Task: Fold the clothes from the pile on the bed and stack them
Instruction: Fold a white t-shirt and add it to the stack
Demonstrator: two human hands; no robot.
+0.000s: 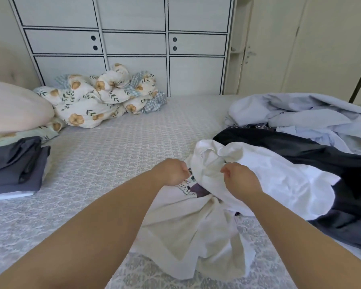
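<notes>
At 6 o'clock on patterned grey bed (117, 130): left hand (171, 172) and right hand (241, 181) both grasping crumpled white printed T-shirt (196, 222). Risk: lifting drags dark navy garment (300, 151) at 3 o'clock; bunched cloth folds crooked.

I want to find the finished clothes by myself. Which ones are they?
Look at the bed, then its left edge beside the pink pillow. There sits the folded stack: dark grey clothes lying flat and squared over something white. The pile on the right is rumpled, and the hands grip a white T-shirt in the middle.
</notes>
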